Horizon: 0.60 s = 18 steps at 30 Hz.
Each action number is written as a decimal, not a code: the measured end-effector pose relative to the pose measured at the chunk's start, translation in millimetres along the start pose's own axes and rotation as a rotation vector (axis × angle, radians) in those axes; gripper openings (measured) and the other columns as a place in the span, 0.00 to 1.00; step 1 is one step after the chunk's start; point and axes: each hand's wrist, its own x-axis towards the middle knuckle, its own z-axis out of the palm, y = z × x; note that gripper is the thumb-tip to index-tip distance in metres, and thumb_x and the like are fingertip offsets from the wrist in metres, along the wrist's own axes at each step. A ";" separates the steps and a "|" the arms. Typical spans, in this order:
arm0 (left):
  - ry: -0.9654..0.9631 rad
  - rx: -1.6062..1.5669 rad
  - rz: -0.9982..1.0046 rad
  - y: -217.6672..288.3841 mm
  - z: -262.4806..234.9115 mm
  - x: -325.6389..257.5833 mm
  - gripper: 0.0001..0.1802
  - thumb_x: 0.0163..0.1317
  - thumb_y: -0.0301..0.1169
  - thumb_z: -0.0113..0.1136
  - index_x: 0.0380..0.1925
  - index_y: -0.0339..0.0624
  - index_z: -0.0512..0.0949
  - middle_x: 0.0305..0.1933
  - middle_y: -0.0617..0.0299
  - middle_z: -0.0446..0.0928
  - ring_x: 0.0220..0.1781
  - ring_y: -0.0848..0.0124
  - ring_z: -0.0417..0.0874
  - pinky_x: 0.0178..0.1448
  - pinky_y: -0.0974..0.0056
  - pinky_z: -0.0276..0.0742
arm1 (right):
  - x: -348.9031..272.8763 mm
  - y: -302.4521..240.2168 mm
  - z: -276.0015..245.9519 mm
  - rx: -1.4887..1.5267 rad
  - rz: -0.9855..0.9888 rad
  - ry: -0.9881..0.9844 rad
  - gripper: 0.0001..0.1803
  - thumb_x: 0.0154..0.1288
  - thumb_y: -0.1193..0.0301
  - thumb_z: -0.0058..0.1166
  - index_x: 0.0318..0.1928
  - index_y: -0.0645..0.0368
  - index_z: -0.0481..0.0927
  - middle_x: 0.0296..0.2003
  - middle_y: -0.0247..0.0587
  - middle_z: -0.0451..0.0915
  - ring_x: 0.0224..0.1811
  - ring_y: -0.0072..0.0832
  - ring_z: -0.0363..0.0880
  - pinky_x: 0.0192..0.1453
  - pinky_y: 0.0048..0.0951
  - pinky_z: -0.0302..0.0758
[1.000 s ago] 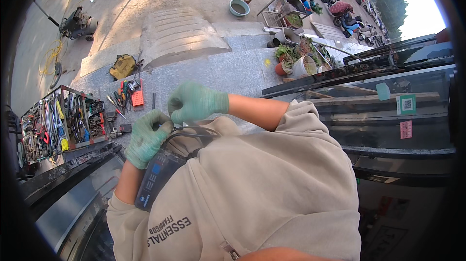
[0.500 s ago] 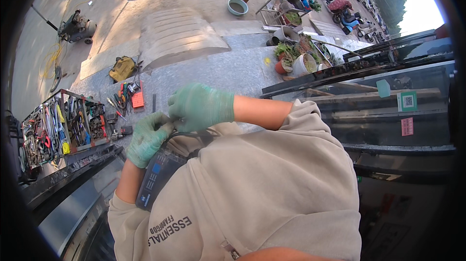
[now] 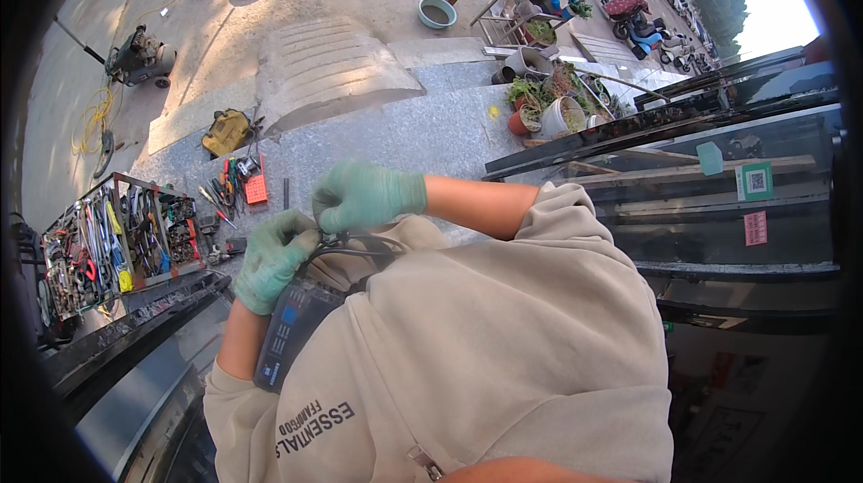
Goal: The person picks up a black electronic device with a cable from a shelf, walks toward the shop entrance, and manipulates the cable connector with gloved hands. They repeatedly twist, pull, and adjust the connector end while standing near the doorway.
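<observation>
left hand (image 3: pixel 272 260) and right hand (image 3: pixel 370 195) both curled narrow by dark cables (image 3: pixel 361 253), contact mostly hidden, actual grip unclear

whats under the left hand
Beneath the left hand, part of a dark, blue-marked box shows, and black cables lie to the hand's right. Whatever is against the palm, including any box surface there, is covered and cannot be seen.

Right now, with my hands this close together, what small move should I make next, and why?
Probably ease the right hand slightly away while the left hand holds its place: the two nearly meet where the black cable reaches them, largely hiding whatever is between them, so a small gap might let you check.
</observation>
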 end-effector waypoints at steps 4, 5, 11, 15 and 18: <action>0.016 -0.053 -0.035 0.2 -2.9 0.1 0.12 0.60 0.36 0.63 0.32 0.37 0.80 0.27 0.71 0.74 0.28 0.82 0.69 0.31 0.73 0.65 | -2.4 -0.7 0.6 0.085 -0.043 0.070 0.17 0.52 0.61 0.60 0.37 0.62 0.85 0.28 0.49 0.83 0.27 0.32 0.80 0.37 0.35 0.77; 0.005 -0.043 -0.041 0.9 -3.1 0.3 0.12 0.61 0.36 0.62 0.33 0.37 0.80 0.28 0.71 0.74 0.28 0.82 0.69 0.32 0.73 0.65 | -4.4 -1.8 0.2 0.047 -0.039 0.078 0.17 0.53 0.62 0.60 0.37 0.62 0.85 0.28 0.49 0.83 0.27 0.33 0.80 0.37 0.35 0.77; 0.014 0.151 -0.005 6.2 -1.6 4.4 0.12 0.61 0.37 0.62 0.35 0.38 0.81 0.30 0.71 0.77 0.30 0.82 0.71 0.34 0.73 0.66 | -5.8 -6.5 -4.8 -0.200 -0.034 0.058 0.15 0.57 0.63 0.59 0.37 0.62 0.85 0.31 0.46 0.85 0.32 0.30 0.82 0.41 0.33 0.77; 0.054 -0.010 0.032 2.8 0.2 -2.7 0.15 0.61 0.38 0.61 0.38 0.37 0.81 0.32 0.68 0.79 0.33 0.80 0.73 0.38 0.70 0.70 | 0.0 1.3 -2.2 0.157 0.011 0.076 0.10 0.62 0.68 0.58 0.36 0.63 0.85 0.27 0.36 0.83 0.30 0.20 0.78 0.37 0.27 0.76; 0.078 0.078 0.012 2.8 -3.3 -5.9 0.18 0.62 0.40 0.59 0.39 0.35 0.81 0.33 0.65 0.79 0.35 0.77 0.75 0.41 0.68 0.72 | 1.5 8.3 3.6 0.396 0.038 0.059 0.12 0.66 0.66 0.57 0.38 0.65 0.84 0.26 0.34 0.81 0.27 0.18 0.76 0.33 0.23 0.73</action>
